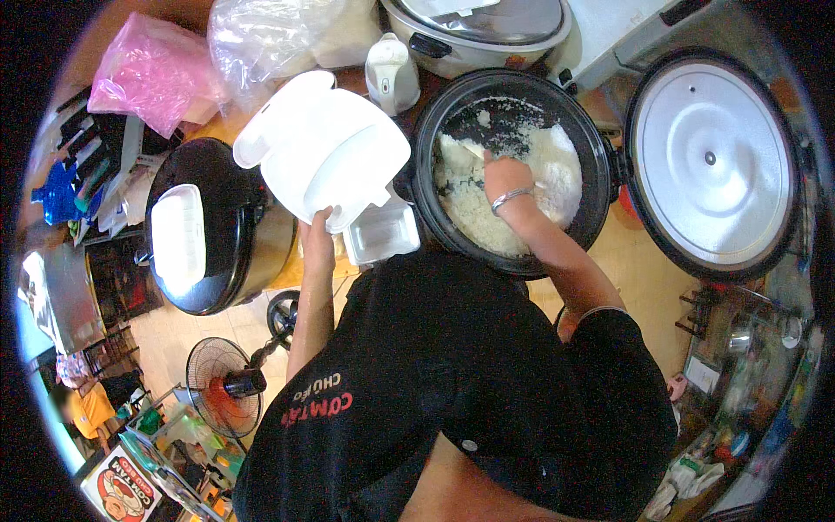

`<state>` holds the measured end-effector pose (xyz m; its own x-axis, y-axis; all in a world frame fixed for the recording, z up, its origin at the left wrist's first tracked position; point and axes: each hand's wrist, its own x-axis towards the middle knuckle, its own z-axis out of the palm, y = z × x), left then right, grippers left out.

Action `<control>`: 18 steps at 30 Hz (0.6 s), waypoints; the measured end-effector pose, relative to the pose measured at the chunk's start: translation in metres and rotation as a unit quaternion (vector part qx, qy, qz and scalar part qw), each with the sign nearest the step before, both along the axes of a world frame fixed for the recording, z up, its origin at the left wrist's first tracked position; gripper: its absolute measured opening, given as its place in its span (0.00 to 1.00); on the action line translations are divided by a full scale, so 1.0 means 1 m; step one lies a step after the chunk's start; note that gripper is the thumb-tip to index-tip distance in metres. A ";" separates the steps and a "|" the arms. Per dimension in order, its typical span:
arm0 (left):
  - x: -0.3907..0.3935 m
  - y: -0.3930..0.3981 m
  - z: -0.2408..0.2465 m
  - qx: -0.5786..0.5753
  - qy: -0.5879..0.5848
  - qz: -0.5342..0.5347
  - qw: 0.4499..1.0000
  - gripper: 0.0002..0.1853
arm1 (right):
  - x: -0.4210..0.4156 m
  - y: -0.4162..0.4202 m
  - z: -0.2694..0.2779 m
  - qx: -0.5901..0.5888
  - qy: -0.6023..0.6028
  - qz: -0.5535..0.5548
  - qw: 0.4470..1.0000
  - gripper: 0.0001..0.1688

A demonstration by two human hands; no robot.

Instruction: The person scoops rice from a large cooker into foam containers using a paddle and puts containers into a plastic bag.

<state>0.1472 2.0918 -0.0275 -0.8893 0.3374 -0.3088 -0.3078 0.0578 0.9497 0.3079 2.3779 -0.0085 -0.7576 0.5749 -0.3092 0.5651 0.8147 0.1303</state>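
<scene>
My left hand (318,238) grips the lower edge of white foam takeaway boxes (355,153), opened out and apparently stacked; their inner surfaces look bare. To the right stands a large rice cooker (427,215) with its black pot uncovered. Cooked white rice (479,218) lines the front and right of the pot, and dark pot bottom shows at the back. My right hand (509,179) is inside the pot over the rice, closed around a pale flat utensil (471,146), probably a rice paddle, partly hidden by the fingers.
The cooker's hinged lid (711,163) stands raised at right. A small foam box (385,235) sits between my body and the pot. Left is a second, black-lidded cooker (215,156); plastic bags (156,72) and another cooker (483,49) are behind. A fan (225,388) stands lower left.
</scene>
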 end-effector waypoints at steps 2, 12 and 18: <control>0.003 -0.001 0.007 0.011 0.003 0.015 1.000 0.28 | -0.001 -0.014 0.016 -0.030 0.000 -0.001 1.000 0.18; 0.002 -0.013 -0.004 0.004 -0.024 0.038 0.999 0.30 | -0.019 0.021 -0.049 -0.126 0.070 -0.079 0.986 0.17; 0.003 -0.004 0.016 -0.013 -0.015 0.032 0.999 0.29 | -0.015 0.052 -0.023 -0.170 0.082 -0.173 0.967 0.20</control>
